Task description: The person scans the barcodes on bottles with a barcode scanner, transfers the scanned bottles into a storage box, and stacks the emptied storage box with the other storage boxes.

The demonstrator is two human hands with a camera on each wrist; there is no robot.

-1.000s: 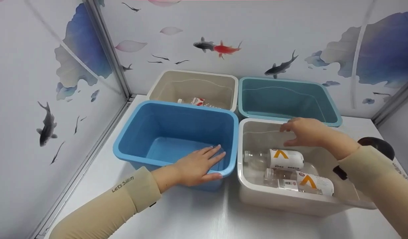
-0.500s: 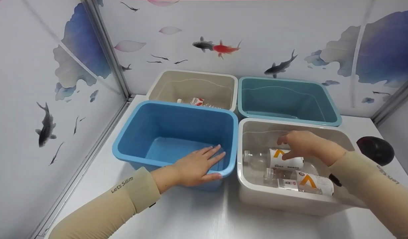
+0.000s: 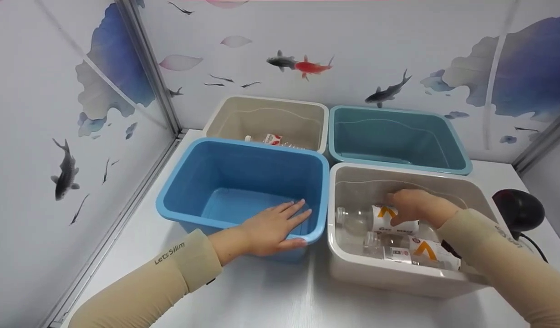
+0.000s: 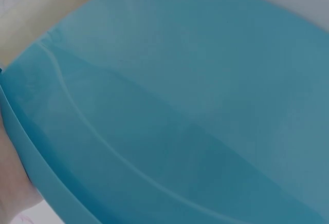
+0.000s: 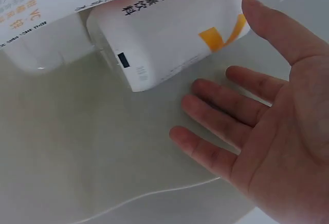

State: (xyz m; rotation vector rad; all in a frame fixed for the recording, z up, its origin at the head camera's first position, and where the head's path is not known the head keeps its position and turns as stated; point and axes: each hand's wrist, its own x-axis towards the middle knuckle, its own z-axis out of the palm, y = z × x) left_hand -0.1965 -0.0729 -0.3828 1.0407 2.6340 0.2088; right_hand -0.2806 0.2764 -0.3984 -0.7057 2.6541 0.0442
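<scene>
In the head view my left hand [image 3: 268, 228] lies with fingers spread over the near right rim of a blue bin [image 3: 243, 145]. The left wrist view is mostly filled by the blue wall [image 4: 180, 95]. My right hand [image 3: 414, 207] is inside a light grey bin [image 3: 398, 265], beside a clear bottle [image 3: 353, 220] with a white and orange label. As the right wrist view shows, its fingers [image 5: 216, 121] are extended below the bottle, and the thumb tip is at the label. Whether the thumb touches it I cannot tell. A second labelled bottle [image 3: 430, 250] lies nearer.
Behind stand a beige bin [image 3: 280, 105] with bottles partly visible and a teal bin [image 3: 398, 111]. A black rounded device [image 3: 519, 209] with a cord is right of the grey bin. A fish-patterned wall [image 3: 216, 114] rises behind the white table [image 3: 271, 296].
My right hand has moved down and slightly inward into the grey bin, from above its far rim to the rear bottle. The left hand has stayed in place.
</scene>
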